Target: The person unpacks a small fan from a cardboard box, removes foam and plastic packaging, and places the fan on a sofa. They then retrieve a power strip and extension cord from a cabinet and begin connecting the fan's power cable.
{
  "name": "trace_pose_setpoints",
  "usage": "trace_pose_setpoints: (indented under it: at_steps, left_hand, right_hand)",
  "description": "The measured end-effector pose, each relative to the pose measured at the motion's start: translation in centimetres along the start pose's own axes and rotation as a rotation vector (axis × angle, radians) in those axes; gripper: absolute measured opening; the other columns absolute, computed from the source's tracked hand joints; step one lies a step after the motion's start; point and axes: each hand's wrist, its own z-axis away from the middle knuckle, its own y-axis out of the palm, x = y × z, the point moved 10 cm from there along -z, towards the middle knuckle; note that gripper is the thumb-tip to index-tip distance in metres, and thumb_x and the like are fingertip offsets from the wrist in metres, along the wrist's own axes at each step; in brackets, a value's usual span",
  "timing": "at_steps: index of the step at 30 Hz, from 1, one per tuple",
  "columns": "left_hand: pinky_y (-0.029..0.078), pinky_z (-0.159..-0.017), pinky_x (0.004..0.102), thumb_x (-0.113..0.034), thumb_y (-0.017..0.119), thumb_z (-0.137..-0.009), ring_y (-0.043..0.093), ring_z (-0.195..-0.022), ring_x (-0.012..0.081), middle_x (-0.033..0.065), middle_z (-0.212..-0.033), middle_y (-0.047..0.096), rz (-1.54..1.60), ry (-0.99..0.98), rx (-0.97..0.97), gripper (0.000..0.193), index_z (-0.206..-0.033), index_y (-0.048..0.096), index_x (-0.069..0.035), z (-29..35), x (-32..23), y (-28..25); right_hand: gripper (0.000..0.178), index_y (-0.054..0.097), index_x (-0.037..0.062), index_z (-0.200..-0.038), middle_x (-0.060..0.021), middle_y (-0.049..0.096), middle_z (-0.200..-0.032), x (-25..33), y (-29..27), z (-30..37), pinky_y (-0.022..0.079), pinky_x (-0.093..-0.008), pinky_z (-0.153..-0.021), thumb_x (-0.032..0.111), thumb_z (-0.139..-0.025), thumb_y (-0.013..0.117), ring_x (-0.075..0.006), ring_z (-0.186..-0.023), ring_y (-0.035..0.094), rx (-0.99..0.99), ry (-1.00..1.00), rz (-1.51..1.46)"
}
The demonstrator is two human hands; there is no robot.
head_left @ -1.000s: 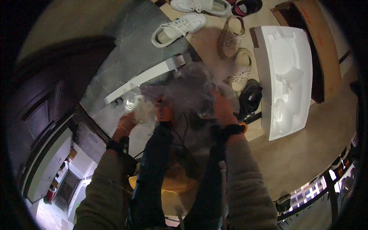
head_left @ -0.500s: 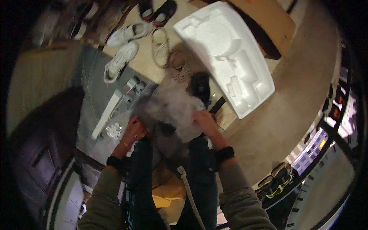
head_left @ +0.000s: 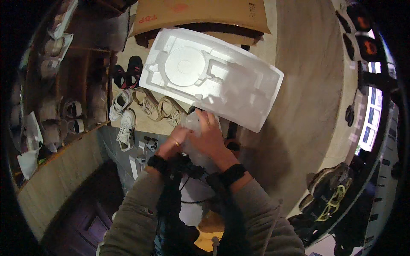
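Observation:
A crumpled, translucent plastic bag (head_left: 197,157) is bunched between my hands, above my knees. My left hand (head_left: 174,143) is closed on its left side, with the fingers partly blurred. From the right, my right hand (head_left: 208,134) grips the bag's upper part, its fingers reaching over the top. The two hands nearly touch. Just beyond them lies a white foam packing tray (head_left: 220,91) with moulded hollows. Below the bag, dark parts and a thin black cable (head_left: 194,201) show between my legs; what they belong to is hidden.
A cardboard box (head_left: 205,15) stands behind the foam tray. White sneakers (head_left: 126,130), beige shoes (head_left: 147,102) and dark shoes (head_left: 134,70) sit at the left, beside a shoe rack (head_left: 64,111). White and grey parts (head_left: 141,155) lie left of my hands. More shoes (head_left: 329,183) are at right.
My hands have come together from wide apart, and the bag spread between them is now bunched up. The view has turned, so the foam tray appears further left.

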Motion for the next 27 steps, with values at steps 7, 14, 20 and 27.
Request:
trace_pose_setpoints:
  at_steps: [7, 14, 20, 27]
  left_hand:
    - [0.045, -0.062, 0.0289, -0.018, 0.054, -0.076, 0.053, -0.08, 0.0155, 0.0073, -0.094, 0.053, 0.251, -0.211, -0.028, 0.041, -0.114, 0.043, -0.009, -6.2, 1.1, -3.5]
    - [0.043, -0.068, 0.0283, -0.006, 0.054, -0.071, 0.051, -0.077, 0.0171, 0.0073, -0.086, 0.052, -0.575, 0.403, -0.607, 0.031, -0.101, 0.049, -0.006, -11.0, -9.1, -20.7]
    - [0.043, -0.074, 0.036, -0.022, 0.062, -0.067, 0.054, -0.086, 0.031, 0.0179, -0.091, 0.056, -0.837, 0.466, -1.155, 0.035, -0.096, 0.054, -0.002, -13.0, -11.0, -35.1]
    - [0.043, -0.078, 0.0349, -0.027, 0.055, -0.074, 0.054, -0.091, 0.0316, 0.0171, -0.099, 0.057, -0.856, 0.114, -1.158, 0.037, -0.103, 0.055, -0.004, -18.8, -9.9, -45.7]
  right_hand:
    - [0.051, 0.045, 0.0085, -0.115, -0.0207, 0.046, -0.109, -2.9, 5.3, -2.6, 0.042, -0.0358, -0.08, 0.007, -0.065, 0.055, -0.0351, -0.098, 0.047, 0.218, -0.16, -0.05]
    - [0.038, 0.049, 0.0058, -0.106, -0.0149, 0.052, -0.1, -10.3, 3.3, -6.8, 0.045, -0.0363, -0.068, 0.011, -0.069, 0.053, -0.0318, -0.087, 0.052, 0.28, -0.3, 0.471]
    - [0.029, 0.049, 0.0059, -0.099, -0.014, 0.054, -0.093, -16.4, 7.8, -5.2, 0.046, -0.0401, -0.06, 0.015, -0.071, 0.052, -0.0313, -0.079, 0.056, 0.399, -0.116, 0.718]
    - [0.008, 0.052, 0.008, -0.078, -0.0109, 0.058, -0.068, -16.3, 6.4, -4.3, 0.047, -0.0362, -0.053, 0.008, -0.073, 0.046, -0.0272, -0.065, 0.059, 0.416, -0.131, 0.778]
